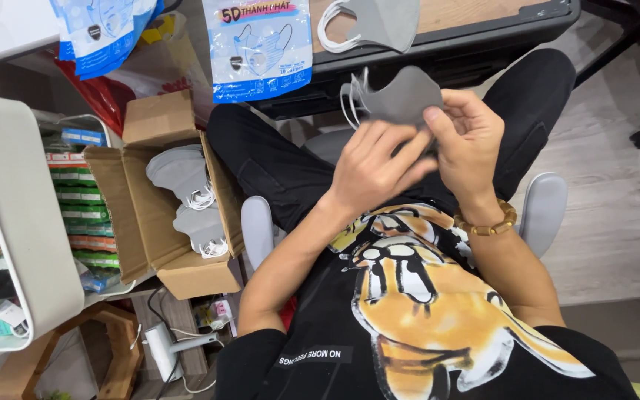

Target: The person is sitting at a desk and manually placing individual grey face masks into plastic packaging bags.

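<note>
Both my hands hold a small stack of grey face masks (398, 95) with white ear loops above my lap. My left hand (370, 169) lies with its fingers spread across the lower side of the masks. On the right edge, my right hand (470, 139), with a wooden bead bracelet on its wrist, pinches the stack with thumb and fingers. I sit in a chair with black trousers and a black printed shirt.
An open cardboard box (129, 215) at my left holds more grey masks (187, 194). A blue and white mask packet (259, 46) hangs off the black-edged desk (453, 41), where another grey mask (379, 21) lies. A white bin (16, 215) stands far left.
</note>
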